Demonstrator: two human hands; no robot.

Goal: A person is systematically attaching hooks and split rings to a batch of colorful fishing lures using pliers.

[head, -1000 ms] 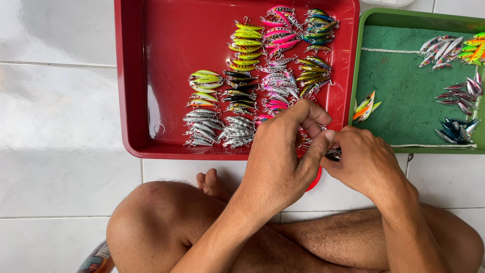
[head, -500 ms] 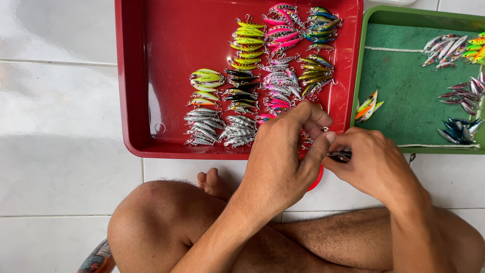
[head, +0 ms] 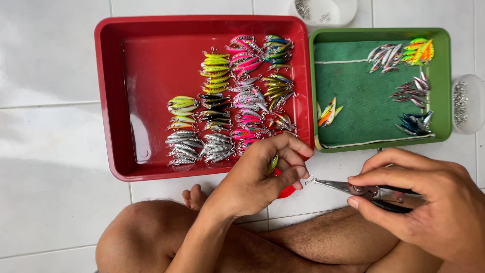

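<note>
Seen from above, cross-legged on white floor tiles point(head: 50, 151): just below the red tray point(head: 116, 101), left hand point(head: 252, 179) with fingers curled tight around a small yellow-green fishing lure point(head: 273, 163), only its tip showing; right of that, right hand point(head: 429, 202) closed on slim pliers point(head: 348, 188), whose tips pinch a tiny metal ring point(head: 309, 180) just beside the left fingertips. Inside the red tray, rows of finished lures point(head: 237, 101) in silver, yellow, pink and green. Right of the red tray, touching it, a green tray point(head: 444, 76) with a few clusters of lures. Beyond its far edge, a white dish point(head: 328, 12) of small hardware.
</note>
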